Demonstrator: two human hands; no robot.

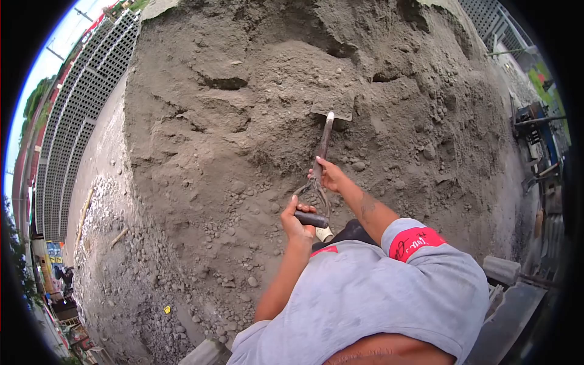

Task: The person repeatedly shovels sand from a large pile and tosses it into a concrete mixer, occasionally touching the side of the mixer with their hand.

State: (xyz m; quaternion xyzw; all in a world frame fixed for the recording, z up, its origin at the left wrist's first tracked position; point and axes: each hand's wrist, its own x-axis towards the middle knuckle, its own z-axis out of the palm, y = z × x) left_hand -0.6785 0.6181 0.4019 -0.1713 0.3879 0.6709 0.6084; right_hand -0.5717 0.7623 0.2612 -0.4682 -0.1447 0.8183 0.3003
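shovel (324, 139) out in front of the person, angled away from the body, its blade (340, 109) against the grey-brown dirt pile (201, 140) and partly in it. back edge of the blade shows; front part hidden by dirt.

left hand (298, 220) at the near end, fingers curled round the dark crossbar grip (311, 219), thumb sticking up. right hand (329, 175) further along, closed on the shaft just above the forked part of the handle. both hands narrow, both holding the shovel.

person wears a grey shirt (371, 292) with a red band (417, 243) on the right sleeve. a light shoe (323, 233) shows just beyond the grip.

pile is lumpy, small stones scattered through it, dark hollows higher up. to my left, pale gravel (115, 274) with two sticks (119, 237) lying there and a yellow scrap (167, 309) lower down. beyond it, long stacks of hollow blocks (85, 121). over on the right, a sheet (508, 319) near the person, mixed clutter (538, 146) further off.
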